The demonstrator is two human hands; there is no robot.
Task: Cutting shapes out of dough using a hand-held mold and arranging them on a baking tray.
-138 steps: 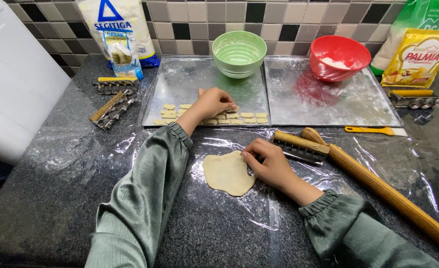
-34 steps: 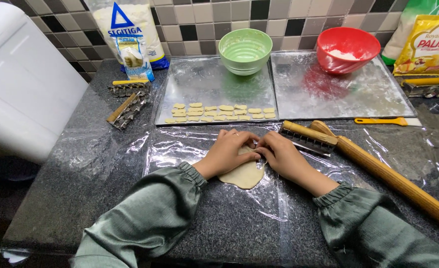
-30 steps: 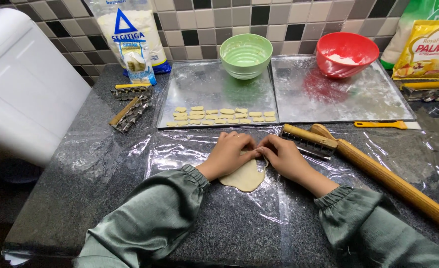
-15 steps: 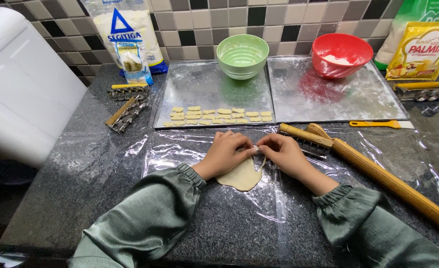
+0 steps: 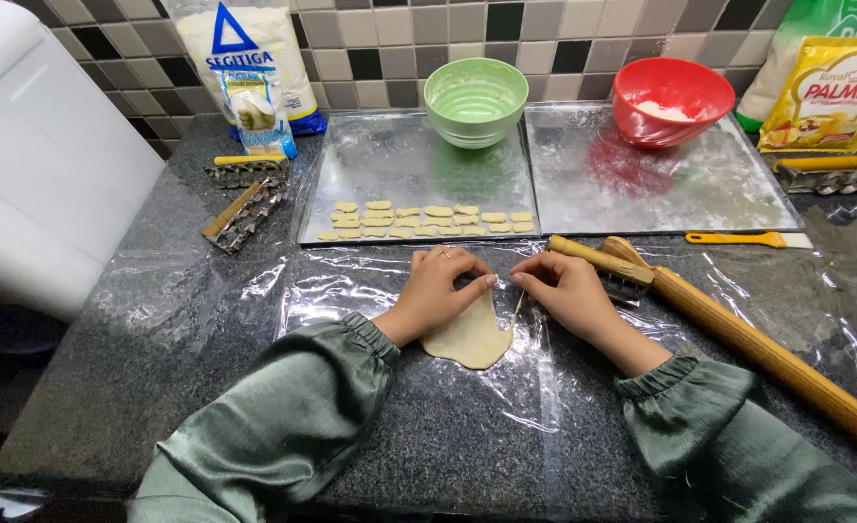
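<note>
A flat sheet of pale dough (image 5: 471, 337) lies on clear plastic film (image 5: 370, 291) spread over the dark granite counter. My left hand (image 5: 442, 285) rests on the sheet's upper left edge, fingertips pinched at its top. My right hand (image 5: 566, 288) is just to the right, pinching a thin strip of dough at the sheet's upper right edge. The two hands' fingertips nearly meet above the sheet. Two rows of small cut dough pieces (image 5: 427, 220) lie on the near part of the left metal tray (image 5: 399, 165).
A long wooden rolling pin (image 5: 758, 344) lies diagonally at the right, a wooden-handled cutter (image 5: 603, 263) beside my right hand. Behind stand a green bowl (image 5: 475, 100), a red bowl (image 5: 673, 99) with flour, a second tray (image 5: 671, 184), bags, metal cutters (image 5: 244, 208), a yellow-handled scraper (image 5: 743, 238).
My left hand came back from the tray of cut pieces to the dough sheet. Both hands now pinch at the sheet's top edge, and a thin strip shows at its right side.
</note>
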